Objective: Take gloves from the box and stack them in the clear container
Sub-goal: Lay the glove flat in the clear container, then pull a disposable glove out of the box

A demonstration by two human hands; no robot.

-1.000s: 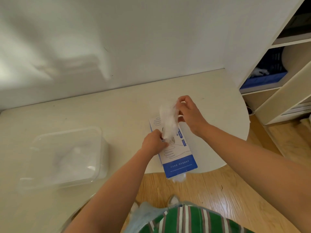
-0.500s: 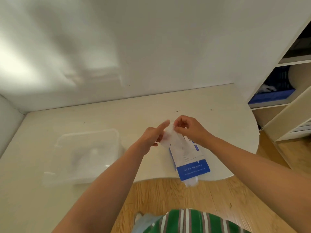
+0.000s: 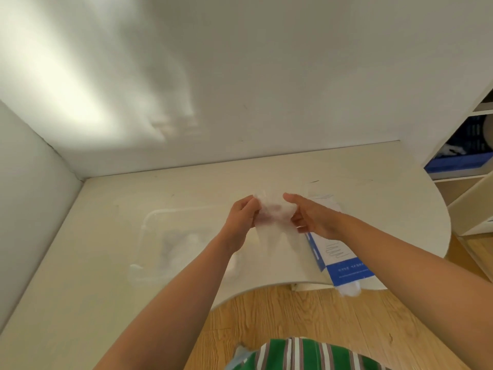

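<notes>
A thin translucent glove [image 3: 274,222] hangs stretched between both hands above the cream table. My left hand [image 3: 241,218] pinches its left edge and my right hand [image 3: 312,218] holds its right edge, fingers of the glove drooping down. The white and blue glove box [image 3: 336,252] lies flat on the table to the right, partly under my right wrist, with a bit of glove poking out of its near end [image 3: 349,287]. The clear container [image 3: 170,236] sits on the table to the left of my hands, with pale gloves lying inside it.
White walls enclose the table [image 3: 133,303] at the back and left. The table's curved front edge drops to a wooden floor [image 3: 293,316]. A white shelf unit [image 3: 474,182] with a blue bin [image 3: 458,161] stands at the right.
The glove has come clear of the box and moved left, and is now spread between both hands. The view has tilted up and shifted, so box and container sit further right.
</notes>
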